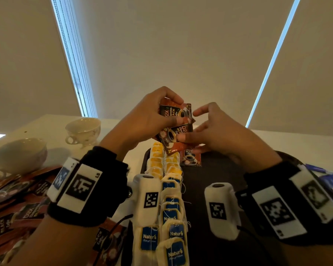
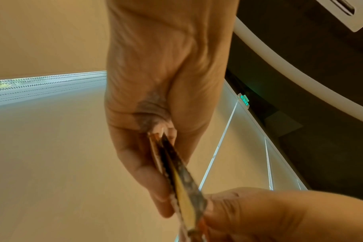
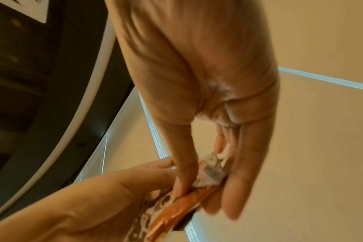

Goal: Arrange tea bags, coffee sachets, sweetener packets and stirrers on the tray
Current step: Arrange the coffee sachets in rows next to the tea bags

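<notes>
Above the far end of the dark tray (image 1: 215, 189), my left hand (image 1: 156, 114) grips a small fan of red-and-black coffee sachets (image 1: 176, 120). My right hand (image 1: 200, 131) pinches the lowest sachet (image 1: 173, 137) of that fan between thumb and fingers, index finger lifted. One coffee sachet (image 1: 191, 159) lies flat on the tray under the hands. Two rows of tea bags run down the tray's left side: yellow-tagged ones (image 1: 158, 164) far, blue-tagged ones (image 1: 173, 235) near. In the left wrist view the sachets (image 2: 184, 188) show edge-on; the right wrist view shows my thumb pressing on them (image 3: 176, 209).
A loose pile of coffee sachets (image 1: 13, 217) lies on the white table left of the tray. Two white teacups (image 1: 83, 129) (image 1: 17, 154) stand at the far left. Blue packets (image 1: 331, 175) lie at the right edge. Window blinds rise behind the table.
</notes>
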Demonstrator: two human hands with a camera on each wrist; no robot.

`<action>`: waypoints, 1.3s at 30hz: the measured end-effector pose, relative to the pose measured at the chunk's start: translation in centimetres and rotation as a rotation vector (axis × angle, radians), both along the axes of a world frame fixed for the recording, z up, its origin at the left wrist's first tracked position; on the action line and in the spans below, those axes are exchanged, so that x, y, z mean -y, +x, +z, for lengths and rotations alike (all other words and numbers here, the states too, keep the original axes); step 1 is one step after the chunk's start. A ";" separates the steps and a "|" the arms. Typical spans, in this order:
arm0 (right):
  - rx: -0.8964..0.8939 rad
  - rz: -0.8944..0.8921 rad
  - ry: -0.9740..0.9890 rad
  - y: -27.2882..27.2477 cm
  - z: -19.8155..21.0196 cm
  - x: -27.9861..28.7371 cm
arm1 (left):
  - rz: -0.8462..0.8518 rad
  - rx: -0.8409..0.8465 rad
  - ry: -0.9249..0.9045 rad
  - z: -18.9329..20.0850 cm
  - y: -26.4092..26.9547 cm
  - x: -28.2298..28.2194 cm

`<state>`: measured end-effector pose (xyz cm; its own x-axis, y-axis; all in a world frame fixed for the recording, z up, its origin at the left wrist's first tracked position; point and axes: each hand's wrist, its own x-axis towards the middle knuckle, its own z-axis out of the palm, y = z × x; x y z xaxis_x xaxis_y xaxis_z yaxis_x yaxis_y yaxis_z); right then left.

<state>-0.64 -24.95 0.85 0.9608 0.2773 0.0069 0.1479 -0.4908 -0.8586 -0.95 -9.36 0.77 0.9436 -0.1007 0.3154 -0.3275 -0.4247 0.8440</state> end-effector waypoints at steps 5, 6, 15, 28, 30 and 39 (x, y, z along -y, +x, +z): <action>0.027 -0.032 0.156 0.9 0.2 1.2 | -0.013 -0.097 -0.063 0.1 0.0 -0.3; 0.041 -0.042 0.168 1.0 0.2 1.5 | -0.021 -0.113 -0.073 0.2 0.0 -0.5; 0.051 -0.076 -0.090 2.3 -0.3 3.3 | 0.099 -0.062 -0.079 0.2 0.6 -1.7; -0.224 -0.113 -0.303 4.0 -3.0 2.6 | 0.058 -0.109 -0.098 0.1 0.2 -0.7; -0.241 -0.117 -0.341 4.4 -3.6 2.3 | 0.039 -0.113 -0.109 0.1 0.2 -0.6; -0.293 -0.130 -0.453 7.4 -4.8 1.9 | 0.044 -0.149 -0.112 -0.6 0.8 -0.6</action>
